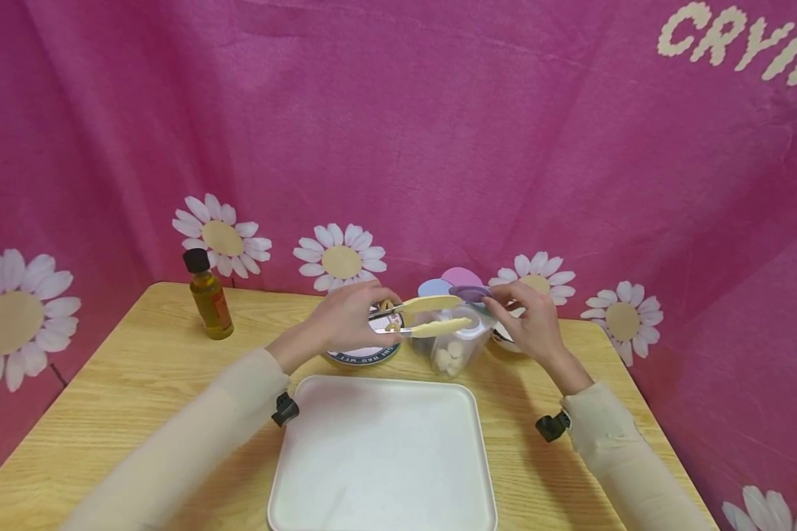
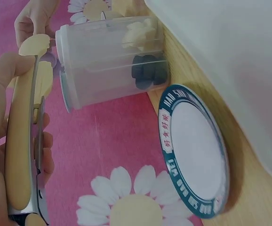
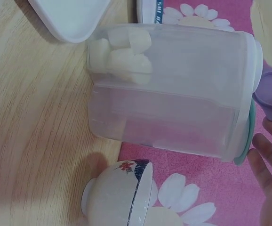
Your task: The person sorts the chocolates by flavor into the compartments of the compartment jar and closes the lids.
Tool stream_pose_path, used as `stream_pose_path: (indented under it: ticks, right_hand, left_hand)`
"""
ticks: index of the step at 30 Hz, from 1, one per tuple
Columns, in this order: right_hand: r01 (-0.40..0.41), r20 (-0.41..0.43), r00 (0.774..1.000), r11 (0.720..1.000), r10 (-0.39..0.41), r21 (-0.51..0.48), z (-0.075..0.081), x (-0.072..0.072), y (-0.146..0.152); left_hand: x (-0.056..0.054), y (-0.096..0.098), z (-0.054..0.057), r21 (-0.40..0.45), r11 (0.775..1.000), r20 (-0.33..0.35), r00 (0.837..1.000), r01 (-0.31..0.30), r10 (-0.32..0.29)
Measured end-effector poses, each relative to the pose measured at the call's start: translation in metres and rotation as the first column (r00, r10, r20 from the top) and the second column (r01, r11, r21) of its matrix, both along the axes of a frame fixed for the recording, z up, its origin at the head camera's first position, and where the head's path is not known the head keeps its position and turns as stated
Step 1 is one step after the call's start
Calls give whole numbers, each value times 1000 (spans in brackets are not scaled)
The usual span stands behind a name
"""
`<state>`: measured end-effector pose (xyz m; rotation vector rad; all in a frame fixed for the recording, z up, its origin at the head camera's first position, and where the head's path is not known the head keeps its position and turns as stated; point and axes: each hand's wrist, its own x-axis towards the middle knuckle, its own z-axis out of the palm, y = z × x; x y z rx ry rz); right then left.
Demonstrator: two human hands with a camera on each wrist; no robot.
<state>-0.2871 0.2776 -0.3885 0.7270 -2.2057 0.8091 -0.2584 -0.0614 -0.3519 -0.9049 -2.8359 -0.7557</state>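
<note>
A pair of tongs with cream-coloured tips (image 1: 432,303) is gripped in my left hand (image 1: 345,318), its tips parted over the top of a clear, divided container (image 3: 188,61). My right hand (image 1: 534,324) pinches a small purple lid (image 1: 471,293), raised at the container's top. Pale chunks (image 3: 129,56) lie at the bottom of one compartment. Dark pieces (image 2: 149,70) fill the base of another, seen in the left wrist view. Blue (image 1: 434,287) and pink lids (image 1: 461,276) show behind the purple one.
A white tray (image 1: 385,450) lies in front of the container. Left of the container is a white plate with a lettered dark rim (image 2: 197,150). A patterned bowl (image 3: 115,195) stands to its right. An oil bottle (image 1: 212,306) stands at the back left, before a pink flowered cloth (image 1: 398,147).
</note>
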Motion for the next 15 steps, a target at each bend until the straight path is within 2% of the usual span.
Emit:
stream_pose_path:
  ticks: [7, 11, 15]
  right_hand:
    - [5, 8, 1000, 1000, -5, -1, -1, 0, 0]
    - [4, 8, 1000, 1000, -4, -2, -2, -1, 1]
    - [1, 8, 1000, 1000, -1, -3, -1, -1, 1]
  left_hand:
    - [15, -34, -9, 47, 997, -30, 998, -56, 57]
    - [23, -55, -18, 77, 990, -16, 993, -117, 119]
    - [30, -78, -31, 86, 977, 18, 980, -197, 196]
